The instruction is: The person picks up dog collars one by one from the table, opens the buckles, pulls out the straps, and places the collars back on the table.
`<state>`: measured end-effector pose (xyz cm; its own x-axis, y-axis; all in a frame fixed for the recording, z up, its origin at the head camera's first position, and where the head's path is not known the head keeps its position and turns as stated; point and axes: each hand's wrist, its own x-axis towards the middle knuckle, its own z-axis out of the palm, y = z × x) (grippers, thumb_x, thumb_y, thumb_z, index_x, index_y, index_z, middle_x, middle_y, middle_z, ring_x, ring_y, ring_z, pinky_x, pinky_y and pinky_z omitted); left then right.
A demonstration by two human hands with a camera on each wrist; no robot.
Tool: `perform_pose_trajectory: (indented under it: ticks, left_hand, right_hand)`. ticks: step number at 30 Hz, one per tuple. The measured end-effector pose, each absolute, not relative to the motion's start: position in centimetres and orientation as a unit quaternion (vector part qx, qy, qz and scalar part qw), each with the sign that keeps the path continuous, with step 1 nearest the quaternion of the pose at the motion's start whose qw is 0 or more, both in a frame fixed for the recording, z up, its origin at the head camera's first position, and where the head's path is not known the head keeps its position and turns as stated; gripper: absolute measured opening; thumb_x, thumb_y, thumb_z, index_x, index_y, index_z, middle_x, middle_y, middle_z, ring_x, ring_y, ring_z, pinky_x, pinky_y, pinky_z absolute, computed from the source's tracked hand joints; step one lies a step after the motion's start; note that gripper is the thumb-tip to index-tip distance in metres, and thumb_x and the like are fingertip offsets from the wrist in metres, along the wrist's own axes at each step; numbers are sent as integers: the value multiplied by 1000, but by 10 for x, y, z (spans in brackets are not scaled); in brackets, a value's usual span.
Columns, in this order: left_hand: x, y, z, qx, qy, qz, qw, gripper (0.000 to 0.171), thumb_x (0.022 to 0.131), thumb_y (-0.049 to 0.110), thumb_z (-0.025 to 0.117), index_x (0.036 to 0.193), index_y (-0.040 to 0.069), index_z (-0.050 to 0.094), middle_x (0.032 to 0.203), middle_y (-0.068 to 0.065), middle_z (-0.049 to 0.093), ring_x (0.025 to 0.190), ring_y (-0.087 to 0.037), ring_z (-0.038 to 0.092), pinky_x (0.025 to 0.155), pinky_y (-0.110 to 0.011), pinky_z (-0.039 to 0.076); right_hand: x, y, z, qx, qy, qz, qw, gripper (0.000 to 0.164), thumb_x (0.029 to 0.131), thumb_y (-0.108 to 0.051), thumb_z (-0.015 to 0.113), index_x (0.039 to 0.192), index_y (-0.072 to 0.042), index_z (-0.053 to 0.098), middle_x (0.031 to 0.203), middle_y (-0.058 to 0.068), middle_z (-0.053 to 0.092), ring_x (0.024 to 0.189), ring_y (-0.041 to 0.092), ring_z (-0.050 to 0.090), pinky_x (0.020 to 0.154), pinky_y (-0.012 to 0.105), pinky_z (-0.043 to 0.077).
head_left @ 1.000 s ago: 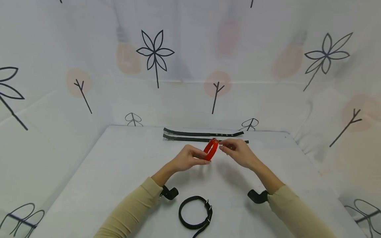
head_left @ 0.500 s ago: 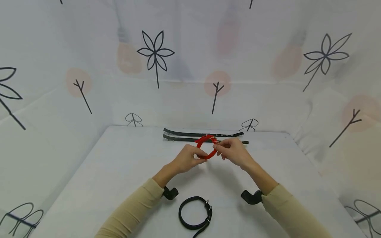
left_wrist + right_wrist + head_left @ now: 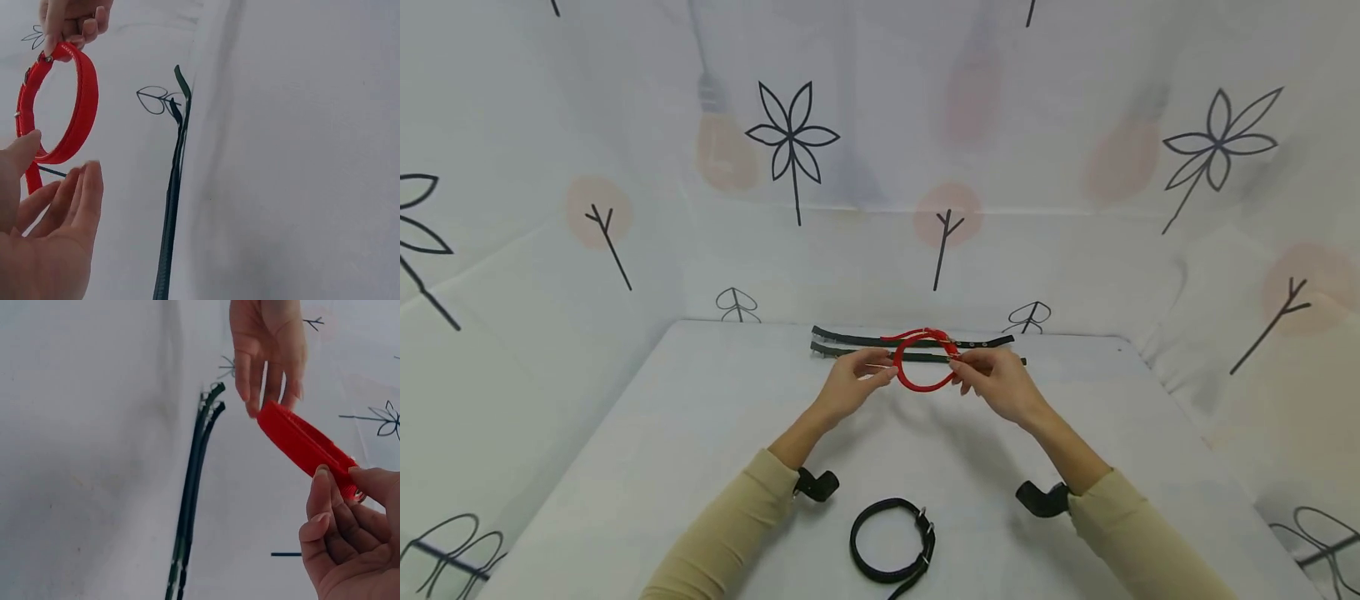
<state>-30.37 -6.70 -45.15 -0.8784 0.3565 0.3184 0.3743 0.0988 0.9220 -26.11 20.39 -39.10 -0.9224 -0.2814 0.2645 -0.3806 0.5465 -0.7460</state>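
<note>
A red buckled collar (image 3: 922,388), fastened into a loop, is held up above the table in the head view. My right hand (image 3: 1000,385) pinches its right side near the metal fittings. At its left side is my left hand (image 3: 847,387), with the fingers stretched out and relaxed. In the left wrist view, the left thumb lies against the red collar (image 3: 87,106) or just in front of it; contact is hard to judge. The right wrist view shows the right thumb and fingers (image 3: 320,481) gripping the collar's near end, beside its metal part.
Two dark straps (image 3: 842,335) lie side by side along the back of the white table (image 3: 700,433). Nearer the front lies a black collar (image 3: 927,543), looped and buckled, its tail pointing forward. Patterned white cloth (image 3: 865,250) hangs behind the table.
The right hand has come in and taken hold of the red collar. My left hand, which gripped it before, has loosened and shifted left. The loop has turned to face the head camera.
</note>
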Motion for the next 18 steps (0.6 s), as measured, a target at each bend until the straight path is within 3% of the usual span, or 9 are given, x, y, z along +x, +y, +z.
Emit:
perform_pose_trajectory:
  ticks: [4, 8, 14, 18]
  left_hand:
    - [-305, -67, -453, -246, -674, -693, -74, 40, 100, 9, 67, 137, -4, 59, 127, -28, 64, 118, -41, 66, 99, -52, 52]
    - [-304, -68, -451, -250, -648, -715, -72, 35, 98, 3, 68, 131, -7, 63, 120, -27, 69, 117, -48, 63, 96, -45, 54]
    - [-306, -73, -446, -249, -659, -708, -48, 31, 95, 4, 72, 125, -3, 70, 117, -31, 69, 109, -35, 71, 94, -40, 56]
    - [-305, -76, -443, -250, -677, -691, -33, 29, 94, 6, 75, 122, -2, 72, 112, -22, 74, 104, -26, 73, 94, -39, 56]
  right_hand:
    - [-263, 203, -394, 207, -871, 443, 49, 20, 103, -17, 64, 111, -1, 73, 83, 3, 72, 72, 18, 65, 66, 30, 53]
    - [-264, 203, -397, 214, -869, 445, 42, 20, 103, -17, 64, 113, -1, 72, 84, 3, 72, 72, 19, 64, 66, 29, 54]
    - [-266, 208, -394, 230, -877, 420, 32, 25, 102, -19, 66, 117, 0, 72, 89, 3, 72, 76, 17, 66, 69, 29, 55]
    - [-267, 212, -387, 221, -889, 398, 41, 32, 100, -25, 69, 124, -3, 69, 93, 2, 71, 81, 19, 66, 69, 31, 55]
